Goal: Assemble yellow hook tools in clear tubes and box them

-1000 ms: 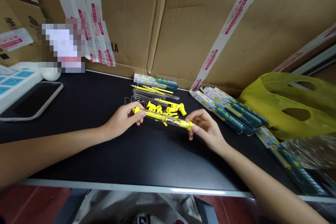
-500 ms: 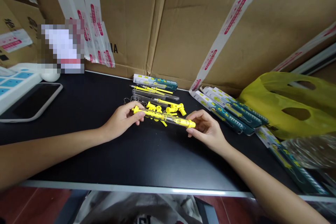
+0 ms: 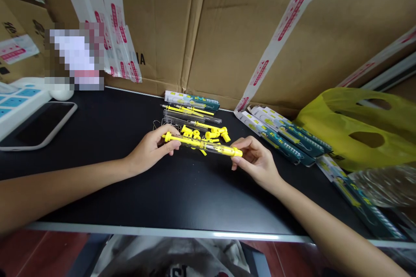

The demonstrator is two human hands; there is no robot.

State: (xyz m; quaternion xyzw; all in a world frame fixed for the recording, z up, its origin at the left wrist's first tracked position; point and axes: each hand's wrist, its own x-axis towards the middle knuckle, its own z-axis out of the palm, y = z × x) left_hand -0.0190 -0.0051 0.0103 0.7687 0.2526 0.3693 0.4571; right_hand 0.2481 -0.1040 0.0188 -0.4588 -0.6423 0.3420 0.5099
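Pinching clear tube [image 3: 217, 147] with yellow ends: left hand [image 3: 155, 147] closed on left end, thumb in front; right hand [image 3: 256, 160] narrow, thumb and fingers at yellow cap [image 3: 238, 152] on right end. Tube held over black table [image 3: 195, 203], nearer person than loose yellow parts [image 3: 223, 131].

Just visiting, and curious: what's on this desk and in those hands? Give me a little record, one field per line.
Held item: clear tube with yellow ends
Left hand: pinches the tube near one end
Right hand: at the other end; exact contact unclear
Beyond the tube: loose yellow parts
Desk, left side: phone, power strip
Desk, right side: printed boxes, yellow bag
Backdrop: taped cardboard
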